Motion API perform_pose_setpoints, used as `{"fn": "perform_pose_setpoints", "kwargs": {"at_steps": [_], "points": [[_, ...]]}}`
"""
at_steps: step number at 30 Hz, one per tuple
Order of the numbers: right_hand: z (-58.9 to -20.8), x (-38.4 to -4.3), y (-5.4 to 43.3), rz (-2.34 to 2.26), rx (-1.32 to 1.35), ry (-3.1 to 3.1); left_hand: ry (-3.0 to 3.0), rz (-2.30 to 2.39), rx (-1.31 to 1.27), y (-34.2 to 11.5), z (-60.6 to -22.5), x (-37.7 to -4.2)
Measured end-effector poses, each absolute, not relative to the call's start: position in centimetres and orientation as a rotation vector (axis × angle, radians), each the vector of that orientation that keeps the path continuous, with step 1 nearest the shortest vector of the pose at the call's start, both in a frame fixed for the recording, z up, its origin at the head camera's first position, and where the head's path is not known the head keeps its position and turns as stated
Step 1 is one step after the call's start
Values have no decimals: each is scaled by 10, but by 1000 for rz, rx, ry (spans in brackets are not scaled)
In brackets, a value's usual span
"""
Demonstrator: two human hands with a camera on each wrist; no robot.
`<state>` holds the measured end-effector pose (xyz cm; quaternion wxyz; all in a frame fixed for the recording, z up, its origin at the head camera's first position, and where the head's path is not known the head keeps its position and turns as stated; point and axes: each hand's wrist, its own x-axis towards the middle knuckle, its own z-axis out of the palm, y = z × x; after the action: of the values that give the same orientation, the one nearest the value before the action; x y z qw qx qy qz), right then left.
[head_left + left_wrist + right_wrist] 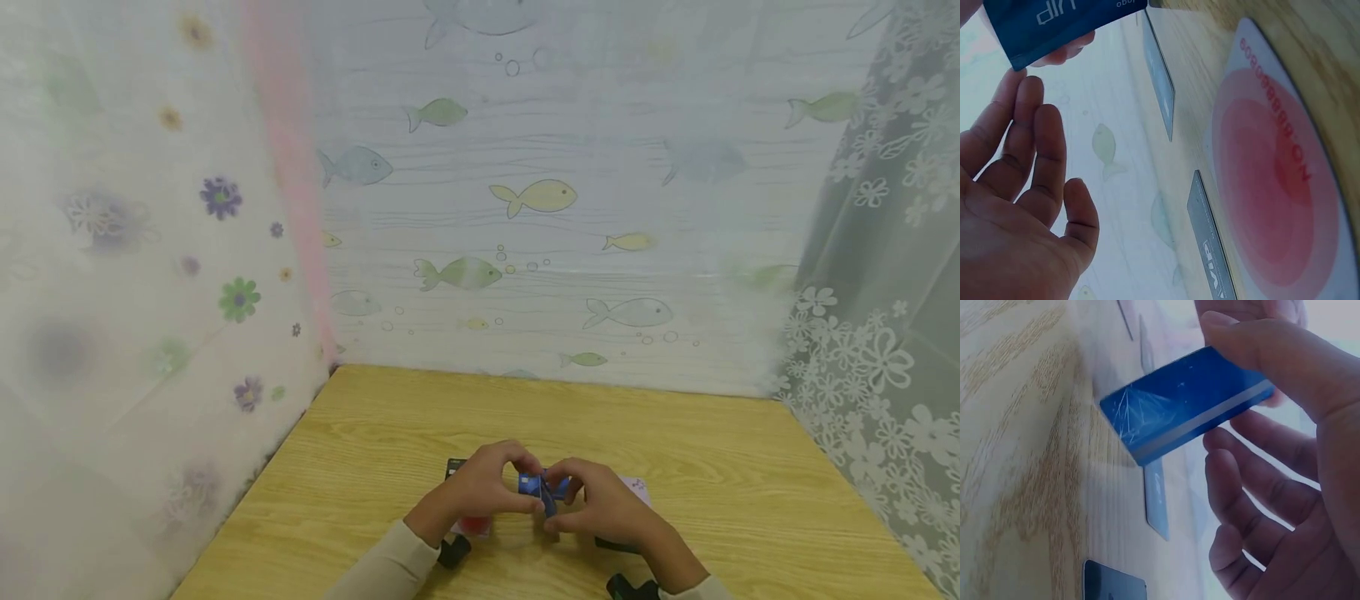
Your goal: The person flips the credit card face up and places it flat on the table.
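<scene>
Both hands hold a blue card (550, 500) tilted up above the wooden table. Its dark blue face with pale lettering shows in the left wrist view, and in the right wrist view the card (1185, 400) shows a pale stripe and shiny creased glare. My right hand (603, 504) pinches one end, thumb on the near face and fingers beneath. At the other end, my left hand (487, 483) has its fingertips at a corner, its thumb mostly hidden in its wrist view. Behind the held card lies another blue card (528, 483), partly covered by the hands.
On the table (712, 450), a black card (453, 467) and a red-circled card (474, 527) lie by the left forearm. A white patterned card (639, 488) and a dark card (617, 546) lie by the right. Fish-printed sheeting (540, 250) hangs behind the table.
</scene>
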<state>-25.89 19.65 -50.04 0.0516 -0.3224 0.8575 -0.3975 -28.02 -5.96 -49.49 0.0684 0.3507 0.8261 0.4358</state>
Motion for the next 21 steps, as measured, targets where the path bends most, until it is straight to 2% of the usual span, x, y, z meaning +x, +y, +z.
{"fn": "perform_pose_setpoints", "kwargs": {"at_steps": [11, 21], "points": [[-502, -261, 195, -1236, -951, 2669, 2420, 1326, 1031, -60, -496, -280], [-501, -262, 197, -1307, -998, 2663, 2470, 1146, 989, -61, -501, -282]]}}
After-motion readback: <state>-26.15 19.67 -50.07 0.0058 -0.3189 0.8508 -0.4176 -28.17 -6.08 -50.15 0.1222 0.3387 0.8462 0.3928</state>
